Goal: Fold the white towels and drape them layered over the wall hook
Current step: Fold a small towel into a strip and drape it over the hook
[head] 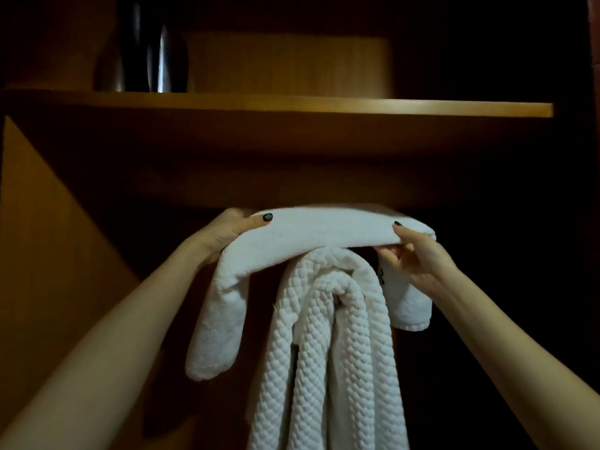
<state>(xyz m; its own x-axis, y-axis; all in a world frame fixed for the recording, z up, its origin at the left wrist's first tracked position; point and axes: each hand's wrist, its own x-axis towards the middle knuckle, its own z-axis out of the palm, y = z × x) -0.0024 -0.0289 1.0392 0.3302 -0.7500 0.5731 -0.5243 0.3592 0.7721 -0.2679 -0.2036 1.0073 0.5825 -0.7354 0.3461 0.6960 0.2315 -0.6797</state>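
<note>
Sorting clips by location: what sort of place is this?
Likely a wooden wardrobe or closet nook, perhaps in a hotel: a wooden shelf with a dark metal vessel above, and white towels hanging below it.

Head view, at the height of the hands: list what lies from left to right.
Wooden side panel → left hand → smooth white towel, held across the top of the hanging quilted white towel → right hand.
</note>
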